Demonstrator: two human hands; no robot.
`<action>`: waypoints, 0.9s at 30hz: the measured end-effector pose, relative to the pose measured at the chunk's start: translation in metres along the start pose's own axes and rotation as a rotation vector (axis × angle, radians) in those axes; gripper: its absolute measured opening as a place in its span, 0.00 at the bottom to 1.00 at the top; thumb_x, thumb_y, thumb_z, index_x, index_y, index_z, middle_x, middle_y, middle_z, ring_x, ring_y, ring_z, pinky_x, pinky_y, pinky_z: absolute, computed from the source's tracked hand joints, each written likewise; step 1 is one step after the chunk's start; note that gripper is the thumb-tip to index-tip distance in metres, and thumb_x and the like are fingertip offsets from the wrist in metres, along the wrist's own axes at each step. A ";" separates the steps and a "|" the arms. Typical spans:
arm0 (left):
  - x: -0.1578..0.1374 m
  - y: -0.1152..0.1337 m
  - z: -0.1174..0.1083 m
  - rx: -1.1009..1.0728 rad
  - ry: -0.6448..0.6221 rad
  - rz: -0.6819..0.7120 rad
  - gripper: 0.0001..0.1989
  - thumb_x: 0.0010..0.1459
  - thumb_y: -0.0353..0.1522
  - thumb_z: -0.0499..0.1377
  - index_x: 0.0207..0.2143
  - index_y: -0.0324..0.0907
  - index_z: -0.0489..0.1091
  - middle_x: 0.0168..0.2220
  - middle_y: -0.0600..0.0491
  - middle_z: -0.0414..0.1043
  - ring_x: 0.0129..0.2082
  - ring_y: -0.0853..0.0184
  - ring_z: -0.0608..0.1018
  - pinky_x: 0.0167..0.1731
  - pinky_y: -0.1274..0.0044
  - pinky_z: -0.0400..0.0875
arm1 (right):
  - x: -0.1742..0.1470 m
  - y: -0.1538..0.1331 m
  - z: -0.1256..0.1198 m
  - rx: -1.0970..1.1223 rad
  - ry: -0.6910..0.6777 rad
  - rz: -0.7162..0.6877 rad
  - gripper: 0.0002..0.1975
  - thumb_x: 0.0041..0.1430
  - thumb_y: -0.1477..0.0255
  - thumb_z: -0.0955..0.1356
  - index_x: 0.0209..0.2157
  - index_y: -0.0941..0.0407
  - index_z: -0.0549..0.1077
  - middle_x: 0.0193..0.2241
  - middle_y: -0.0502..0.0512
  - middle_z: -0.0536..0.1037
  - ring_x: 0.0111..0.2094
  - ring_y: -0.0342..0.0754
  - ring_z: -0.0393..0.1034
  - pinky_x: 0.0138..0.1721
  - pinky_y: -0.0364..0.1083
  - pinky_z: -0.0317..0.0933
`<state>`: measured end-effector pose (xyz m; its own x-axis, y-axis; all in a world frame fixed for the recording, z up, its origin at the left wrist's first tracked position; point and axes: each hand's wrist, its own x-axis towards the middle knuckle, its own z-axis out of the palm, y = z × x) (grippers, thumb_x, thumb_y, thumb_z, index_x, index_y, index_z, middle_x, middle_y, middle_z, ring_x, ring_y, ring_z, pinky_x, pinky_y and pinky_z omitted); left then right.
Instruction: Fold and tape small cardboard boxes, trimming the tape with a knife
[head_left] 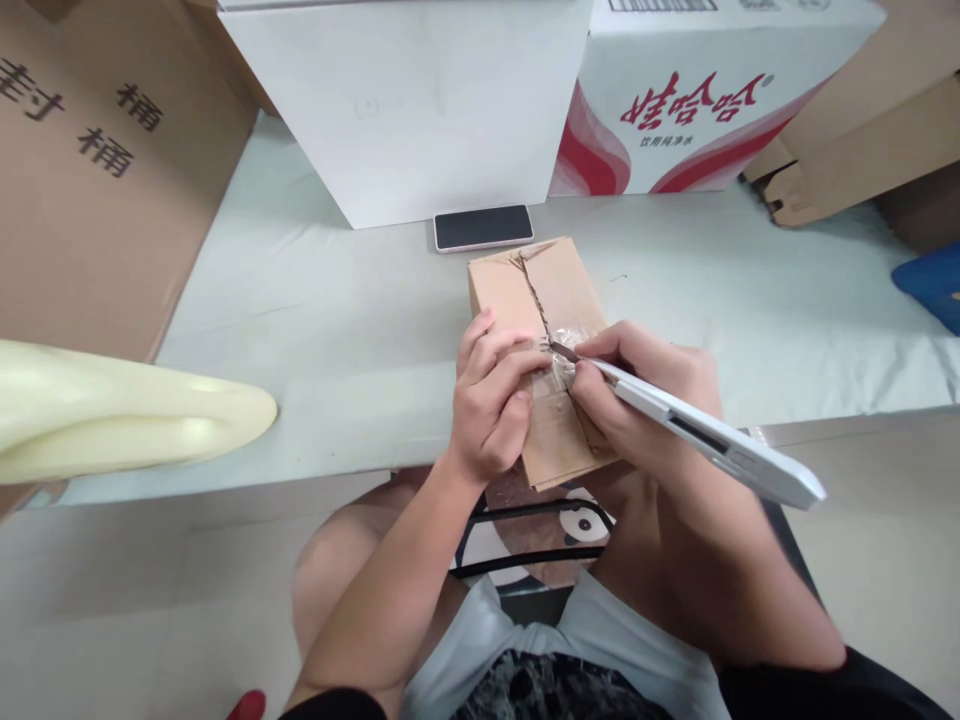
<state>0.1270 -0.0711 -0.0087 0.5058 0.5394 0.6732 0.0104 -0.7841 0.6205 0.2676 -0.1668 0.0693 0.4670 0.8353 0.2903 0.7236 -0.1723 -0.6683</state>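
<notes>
Student: Where did the cardboard box (568, 283) lie, and how was each grip set?

Instructor: The box lay at the front edge of the worktop (337, 340), its near end toward the wearer's legs (322, 560), with a phone (484, 229) just beyond its far end. The right hand (664, 370) had its grip clamped on a white utility knife (720, 440), the blade (564, 352) meeting crumpled clear tape (559, 376) over the ragged seam (535, 295). The left hand (491, 410) pressed its fingers on the box; whether that grip also pinched the tape could not be told.

Student: What did good handling call for?

Instructor: 3 precautions, in my judgement. The left fingertips sat close to the blade, so they were best set back from its line, steadying the box from the side. A shallow slant suited the blade, sparing whatever lay beneath. Short, light strokes, directed away from fingers and legs, gave the surest control.
</notes>
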 end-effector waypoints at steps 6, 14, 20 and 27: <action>0.000 -0.001 0.000 0.038 -0.010 -0.011 0.18 0.67 0.36 0.47 0.47 0.46 0.75 0.51 0.46 0.75 0.58 0.54 0.75 0.71 0.50 0.55 | 0.000 -0.001 -0.001 -0.005 -0.006 -0.029 0.03 0.54 0.71 0.67 0.28 0.53 0.72 0.17 0.46 0.73 0.17 0.40 0.63 0.22 0.41 0.56; -0.001 -0.001 0.000 0.034 -0.012 -0.020 0.18 0.66 0.36 0.47 0.47 0.46 0.75 0.52 0.47 0.75 0.59 0.54 0.74 0.71 0.51 0.54 | 0.001 -0.001 -0.003 0.000 -0.021 -0.057 0.03 0.52 0.73 0.67 0.27 0.53 0.73 0.16 0.46 0.72 0.16 0.39 0.62 0.21 0.41 0.56; 0.000 -0.001 0.001 0.006 0.017 0.003 0.16 0.66 0.35 0.48 0.47 0.46 0.75 0.51 0.47 0.75 0.57 0.56 0.76 0.71 0.52 0.55 | -0.001 -0.002 -0.004 0.006 0.017 -0.057 0.04 0.51 0.74 0.66 0.25 0.53 0.71 0.15 0.45 0.69 0.15 0.39 0.59 0.19 0.40 0.53; -0.001 0.000 0.002 0.034 0.020 0.006 0.17 0.67 0.36 0.47 0.46 0.45 0.75 0.50 0.46 0.76 0.57 0.56 0.76 0.70 0.53 0.57 | 0.002 -0.002 -0.005 -0.006 -0.108 -0.083 0.04 0.50 0.75 0.67 0.24 0.54 0.71 0.15 0.46 0.70 0.16 0.39 0.61 0.21 0.41 0.54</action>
<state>0.1283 -0.0722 -0.0097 0.4886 0.5406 0.6848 0.0372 -0.7971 0.6027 0.2696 -0.1672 0.0744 0.3482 0.8981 0.2687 0.7607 -0.1032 -0.6408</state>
